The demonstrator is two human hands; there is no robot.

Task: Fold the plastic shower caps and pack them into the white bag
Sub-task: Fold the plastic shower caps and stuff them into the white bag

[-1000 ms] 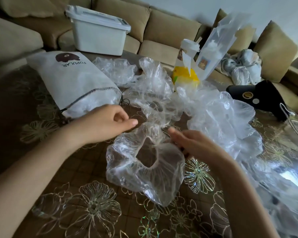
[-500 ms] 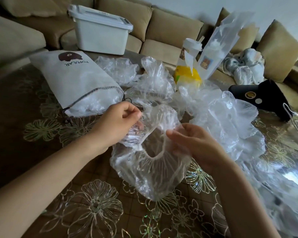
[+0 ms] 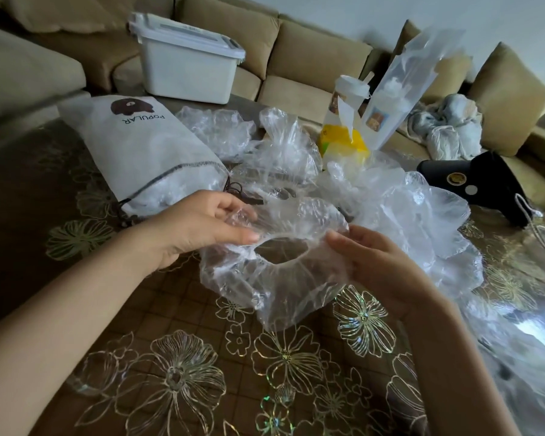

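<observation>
**Both hands holding one shower cap open over mid-bench**

The clear shower cap (image 3: 280, 278) is hanging between both hands above the middle of the bench (image 3: 139, 357), w/ its elastic opening facing up. Can't tell whether its lower edge is touching the bench. The left hand (image 3: 199, 228) is pinching the rim on the left side, thumb under and fingers over. The right hand (image 3: 378, 265) is gripping the rim opposite, fingers curled into the plastic. The white bag (image 3: 145, 152) is lying toward the far-left corner, mouth pointing at the hands, w/ clear plastic showing inside. A pile of loose caps (image 3: 422, 221) is spreading from the far edge toward the right edge. A black pouch (image 3: 479, 184) is sitting near the far-right corner. A white lidded tub (image 3: 186, 67) is resting at the far edge, w/ a beige sofa (image 3: 312, 58) behind it.
</observation>
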